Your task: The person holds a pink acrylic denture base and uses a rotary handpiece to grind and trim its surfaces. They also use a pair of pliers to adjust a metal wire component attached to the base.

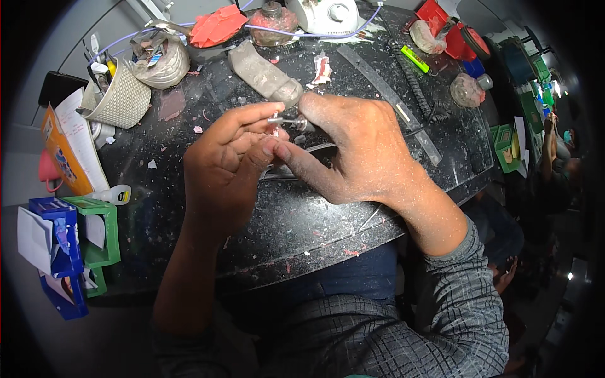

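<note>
Small white-pink piece is in the left grip, pinched at the fingertips above the counter. Probably light, stiff, brittle; dust may make it slick. Hold by the edges, light squeeze. Right grip is wrapped round a tool, metal shank right by the piece; can't tell if touching. Tool looks rigid, likely heavier; hold the body, clear of the shank. Thumbs appear to meet, good brace. Grey block just beyond.
</note>
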A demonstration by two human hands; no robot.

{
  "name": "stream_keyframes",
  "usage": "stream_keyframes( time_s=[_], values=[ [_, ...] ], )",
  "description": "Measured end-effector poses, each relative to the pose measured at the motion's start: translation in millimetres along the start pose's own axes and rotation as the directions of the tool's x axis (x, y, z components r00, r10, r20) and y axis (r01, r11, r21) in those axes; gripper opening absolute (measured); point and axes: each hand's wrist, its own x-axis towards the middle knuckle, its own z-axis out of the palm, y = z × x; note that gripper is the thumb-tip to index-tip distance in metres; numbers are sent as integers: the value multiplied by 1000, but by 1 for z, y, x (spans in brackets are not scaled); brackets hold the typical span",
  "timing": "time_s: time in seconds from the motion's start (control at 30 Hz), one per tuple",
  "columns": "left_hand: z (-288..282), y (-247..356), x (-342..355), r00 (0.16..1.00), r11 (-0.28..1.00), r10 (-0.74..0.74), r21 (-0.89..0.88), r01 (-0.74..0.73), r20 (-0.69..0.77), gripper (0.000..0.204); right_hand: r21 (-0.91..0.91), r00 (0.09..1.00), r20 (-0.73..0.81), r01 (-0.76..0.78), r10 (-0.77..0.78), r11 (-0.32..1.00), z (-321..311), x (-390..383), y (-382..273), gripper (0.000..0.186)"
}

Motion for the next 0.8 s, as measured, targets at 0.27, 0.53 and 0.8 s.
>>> stream_keyframes(
  time_s=[0.27,0.53,0.8],
  values=[
    [1,-1,1,1000,998,8,-58,-8,3,36,19,999,-40,7,-7,1000,3,0,3,38],
    [-2,0,1,999,986,-9,-166,16,44,37,66,999,-42,16,-13,998,3,0,3,40],
    [-3,3,2,998,978,-50,-199,59,48,38,35,995,-96,-3,6,999,2,1,3,44]
  ],
)
